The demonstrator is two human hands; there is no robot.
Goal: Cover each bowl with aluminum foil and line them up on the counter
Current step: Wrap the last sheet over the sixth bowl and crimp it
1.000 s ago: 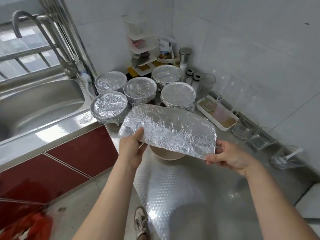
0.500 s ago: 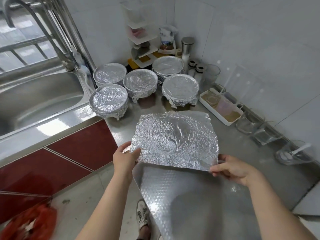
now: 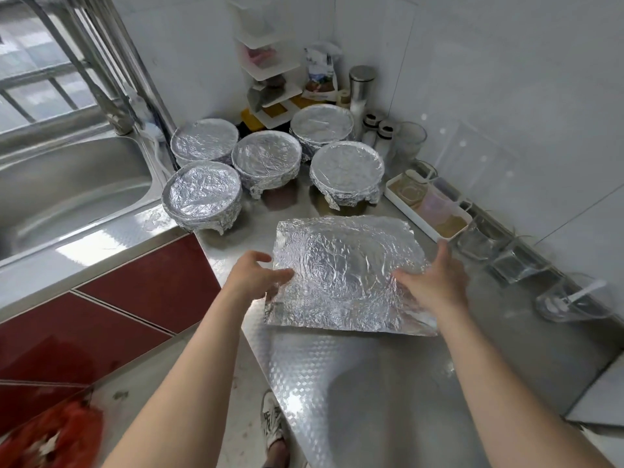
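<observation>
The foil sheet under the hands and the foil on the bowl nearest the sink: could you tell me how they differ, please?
The foil sheet lies spread out with its corners free; the foil on the bowl nearest the sink is tucked round the rim. The left hand and right hand touch the foil sheet; nothing touches the bowl's foil. Both are crinkled silver.

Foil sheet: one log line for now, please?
foil sheet: draped over counter | left hand: touches left edge | right hand: presses right side | covered bowls: five behind
</observation>
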